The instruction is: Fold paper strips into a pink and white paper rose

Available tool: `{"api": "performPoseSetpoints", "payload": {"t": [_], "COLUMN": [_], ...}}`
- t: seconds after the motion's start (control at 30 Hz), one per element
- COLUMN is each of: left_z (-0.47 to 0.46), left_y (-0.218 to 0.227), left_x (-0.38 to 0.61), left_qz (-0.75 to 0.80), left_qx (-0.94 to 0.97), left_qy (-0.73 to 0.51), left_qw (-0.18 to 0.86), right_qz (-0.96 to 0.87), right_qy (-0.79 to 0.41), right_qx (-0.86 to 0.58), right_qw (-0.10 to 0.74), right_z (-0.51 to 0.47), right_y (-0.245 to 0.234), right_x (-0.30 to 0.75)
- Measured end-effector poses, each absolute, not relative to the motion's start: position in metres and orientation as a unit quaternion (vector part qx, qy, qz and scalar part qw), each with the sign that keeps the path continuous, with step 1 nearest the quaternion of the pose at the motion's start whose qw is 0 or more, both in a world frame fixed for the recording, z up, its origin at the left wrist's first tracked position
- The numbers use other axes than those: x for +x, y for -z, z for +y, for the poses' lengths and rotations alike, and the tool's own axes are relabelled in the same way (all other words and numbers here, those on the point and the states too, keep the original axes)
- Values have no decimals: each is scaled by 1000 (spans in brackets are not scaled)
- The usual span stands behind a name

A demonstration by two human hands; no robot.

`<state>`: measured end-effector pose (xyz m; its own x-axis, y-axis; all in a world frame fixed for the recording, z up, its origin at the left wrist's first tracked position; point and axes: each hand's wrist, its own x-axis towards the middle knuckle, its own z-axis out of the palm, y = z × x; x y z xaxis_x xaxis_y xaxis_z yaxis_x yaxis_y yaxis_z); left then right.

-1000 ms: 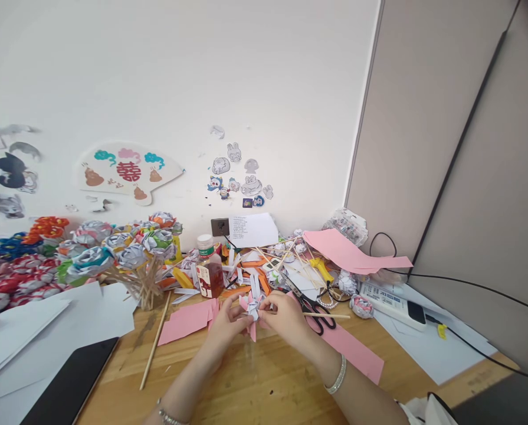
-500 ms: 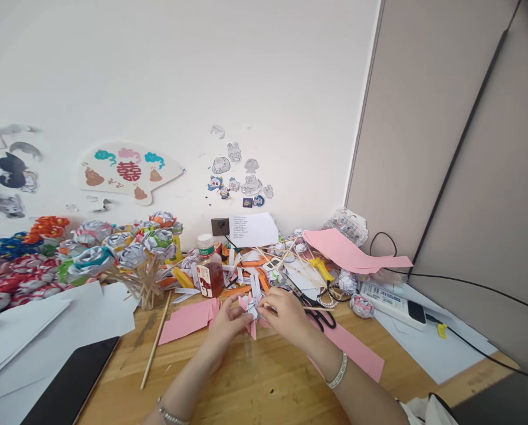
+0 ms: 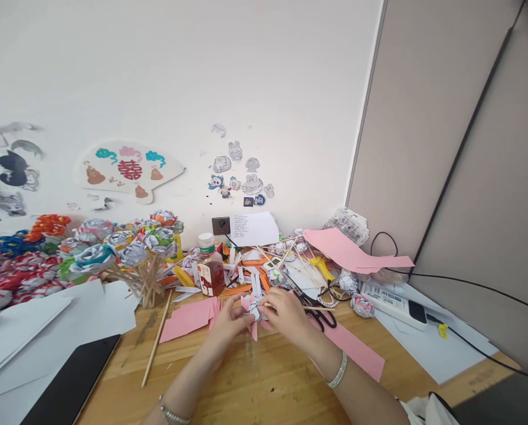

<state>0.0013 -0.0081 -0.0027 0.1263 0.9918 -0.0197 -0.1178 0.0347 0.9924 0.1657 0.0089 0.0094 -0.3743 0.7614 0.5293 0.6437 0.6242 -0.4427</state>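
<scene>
- Head view: the folded paper (image 3: pixel 255 309), white with pink, is between the two hands, above the table (image 3: pixel 246 383).
- Left hand (image 3: pixel 228 324) is pinching it from the left side, with the thumb in front and the fingers curled behind.
- Right hand (image 3: pixel 285 311) has its fingers closed around the stick (image 3: pixel 320 309), at the right edge of the paper.
- The stick lies almost level, its long axis going from left to right; one end points to the paper, the other passes out over the scissors (image 3: pixel 322 321).
- So the paper is to the left of the stick, and both hands are equally near to it. Whether the stick touches the paper, I cannot tell.
</scene>
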Motion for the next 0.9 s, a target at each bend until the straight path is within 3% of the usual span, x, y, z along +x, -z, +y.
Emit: {"api": "performPoseSetpoints", "payload": {"t": [0.9], "left_z": [-11], "left_y": [-1], "left_x": [2], "left_qz": [447], "left_qx": [494], "left_qy": [-488], "left_qw": [564], "right_qz": [-816], "right_qy": [-104], "right_qx": [-441], "right_qw": [358], "right_z": [7], "right_y": [-12], "right_x": [165]}}
